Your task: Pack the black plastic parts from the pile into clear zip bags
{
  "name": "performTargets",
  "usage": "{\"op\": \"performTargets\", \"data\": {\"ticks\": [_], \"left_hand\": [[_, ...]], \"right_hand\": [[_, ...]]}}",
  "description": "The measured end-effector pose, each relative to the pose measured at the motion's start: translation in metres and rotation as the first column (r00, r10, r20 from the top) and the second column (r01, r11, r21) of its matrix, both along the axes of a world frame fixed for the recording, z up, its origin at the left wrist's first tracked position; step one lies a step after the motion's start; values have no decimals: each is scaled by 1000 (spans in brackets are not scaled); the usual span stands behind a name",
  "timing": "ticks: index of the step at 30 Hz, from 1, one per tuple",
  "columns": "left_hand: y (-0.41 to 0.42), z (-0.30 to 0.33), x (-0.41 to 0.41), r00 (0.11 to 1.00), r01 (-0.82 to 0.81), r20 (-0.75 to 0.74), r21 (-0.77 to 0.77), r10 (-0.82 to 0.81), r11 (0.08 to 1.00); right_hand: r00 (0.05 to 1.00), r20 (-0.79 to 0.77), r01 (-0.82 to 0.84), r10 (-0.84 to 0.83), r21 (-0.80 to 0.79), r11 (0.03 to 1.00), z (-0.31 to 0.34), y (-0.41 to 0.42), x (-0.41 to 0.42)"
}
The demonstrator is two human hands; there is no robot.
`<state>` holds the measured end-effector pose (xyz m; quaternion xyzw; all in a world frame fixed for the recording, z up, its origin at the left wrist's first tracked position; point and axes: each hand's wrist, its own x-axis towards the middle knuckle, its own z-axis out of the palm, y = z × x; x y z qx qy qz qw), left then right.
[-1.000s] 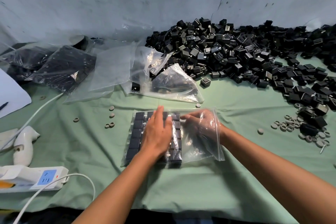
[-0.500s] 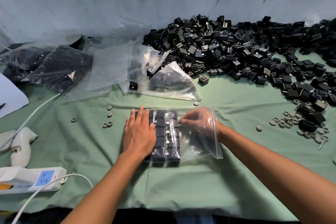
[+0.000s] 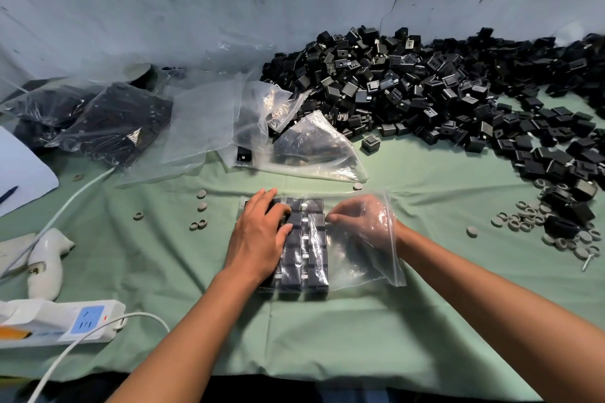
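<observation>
Desk: green cloth (image 3: 409,321), pile (image 3: 425,88) behind.
Change: your left hand (image 3: 258,239) slid back right, flat on bag (image 3: 360,258).
Right hand (image 3: 360,222): inside, fingers curled, squaring rows (image 3: 304,245).

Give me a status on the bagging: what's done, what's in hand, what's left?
Done: filled bags lie at the far left. In hand: the clear zip bag in front holds rows of black parts; the left hand presses flat on them from outside, while the right hand is inside the bag at their edge. Its right half holds no parts. Left: a big pile and several empty bags.
</observation>
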<state>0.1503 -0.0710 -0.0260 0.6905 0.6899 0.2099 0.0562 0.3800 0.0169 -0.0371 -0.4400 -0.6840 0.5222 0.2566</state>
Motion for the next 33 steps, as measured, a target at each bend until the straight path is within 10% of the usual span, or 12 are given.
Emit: {"op": "performTargets", "data": {"ticks": [33], "left_hand": [[25,-5,46,971,155,-150,-189,-185,970]], "right_hand": [[994,-112,10,-13,-30,999,-12,3,-6]]}}
